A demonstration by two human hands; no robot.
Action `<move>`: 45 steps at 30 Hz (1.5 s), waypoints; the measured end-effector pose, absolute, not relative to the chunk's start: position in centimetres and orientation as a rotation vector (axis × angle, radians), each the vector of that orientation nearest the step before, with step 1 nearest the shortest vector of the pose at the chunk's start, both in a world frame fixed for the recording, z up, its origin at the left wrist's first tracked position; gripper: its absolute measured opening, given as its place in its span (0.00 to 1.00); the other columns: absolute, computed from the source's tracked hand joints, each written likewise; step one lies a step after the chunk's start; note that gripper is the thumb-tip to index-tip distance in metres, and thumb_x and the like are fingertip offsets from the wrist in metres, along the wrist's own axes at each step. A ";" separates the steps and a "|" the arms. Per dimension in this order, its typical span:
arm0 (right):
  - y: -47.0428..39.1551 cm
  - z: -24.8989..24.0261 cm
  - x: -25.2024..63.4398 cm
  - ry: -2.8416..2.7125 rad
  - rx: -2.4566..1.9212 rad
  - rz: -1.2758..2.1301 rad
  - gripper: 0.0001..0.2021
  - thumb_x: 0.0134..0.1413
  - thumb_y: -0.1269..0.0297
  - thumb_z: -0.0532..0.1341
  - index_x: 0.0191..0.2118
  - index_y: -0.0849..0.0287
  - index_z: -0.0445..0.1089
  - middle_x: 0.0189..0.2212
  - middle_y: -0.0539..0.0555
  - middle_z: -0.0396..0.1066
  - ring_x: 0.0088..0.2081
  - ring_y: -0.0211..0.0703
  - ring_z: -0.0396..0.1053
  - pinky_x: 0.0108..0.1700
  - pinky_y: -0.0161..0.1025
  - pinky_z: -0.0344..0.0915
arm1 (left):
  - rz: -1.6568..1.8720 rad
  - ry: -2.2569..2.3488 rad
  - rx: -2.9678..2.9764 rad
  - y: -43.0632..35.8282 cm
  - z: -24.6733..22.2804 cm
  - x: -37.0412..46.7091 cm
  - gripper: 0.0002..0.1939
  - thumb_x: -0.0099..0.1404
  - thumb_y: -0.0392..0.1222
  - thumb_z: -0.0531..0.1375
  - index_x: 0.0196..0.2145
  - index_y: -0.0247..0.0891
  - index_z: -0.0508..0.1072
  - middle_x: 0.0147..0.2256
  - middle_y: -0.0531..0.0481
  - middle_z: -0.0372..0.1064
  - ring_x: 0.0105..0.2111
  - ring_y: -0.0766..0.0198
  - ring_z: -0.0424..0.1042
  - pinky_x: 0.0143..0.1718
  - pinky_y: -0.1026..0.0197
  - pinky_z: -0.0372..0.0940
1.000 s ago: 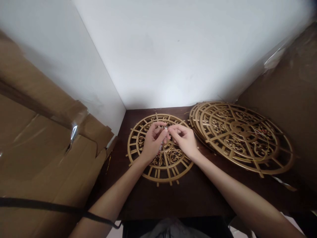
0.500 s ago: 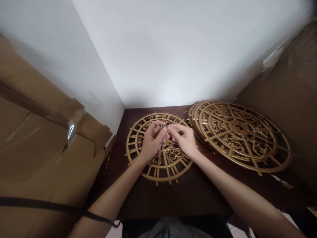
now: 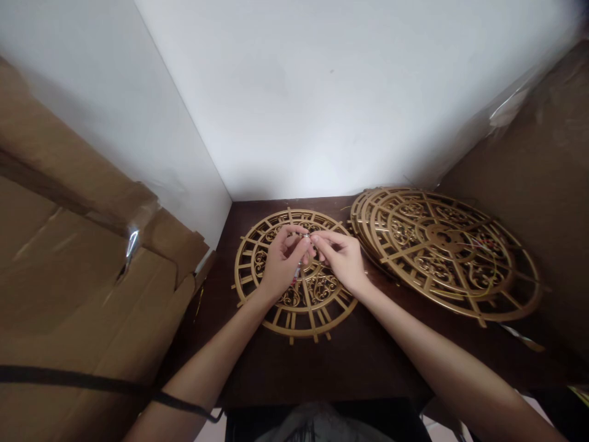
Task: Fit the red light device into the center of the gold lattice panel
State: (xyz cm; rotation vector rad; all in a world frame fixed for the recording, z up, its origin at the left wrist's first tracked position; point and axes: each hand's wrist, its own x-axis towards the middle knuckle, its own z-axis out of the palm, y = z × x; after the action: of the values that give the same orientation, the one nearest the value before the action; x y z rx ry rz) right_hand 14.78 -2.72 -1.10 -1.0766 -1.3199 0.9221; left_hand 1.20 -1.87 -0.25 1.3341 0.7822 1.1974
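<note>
Cardboard left, stacked dials right, dial beneath left hand and right hand (fingers pinched on shiny bit).

"What's beyond the fingers?"
"A plain white wall, softly lit, meeting a greyer side wall to their left."
"And under them?"
"A dark brown table. Cardboard stands left of the fingers, a brown panel well to their right."
"Floor?"
"Pale patches show below the fingers, past the table's near edge."
</note>
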 end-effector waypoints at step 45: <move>-4.3 -0.5 14.5 -2.028 -0.675 0.213 0.08 0.52 0.75 0.58 0.37 0.57 0.71 0.40 0.55 0.66 0.37 0.40 0.66 0.39 0.40 0.68 | 1.282 0.869 0.869 -1.1 0.3 0.5 0.13 0.56 0.44 0.63 0.35 0.38 0.63 0.22 0.56 0.68 0.19 0.72 0.65 0.22 0.70 0.62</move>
State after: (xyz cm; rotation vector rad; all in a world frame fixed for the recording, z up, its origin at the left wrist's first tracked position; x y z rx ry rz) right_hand 14.49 -4.31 -0.48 -0.6754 -2.0278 0.2126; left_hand 0.50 -1.09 0.28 0.8685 0.8691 1.2824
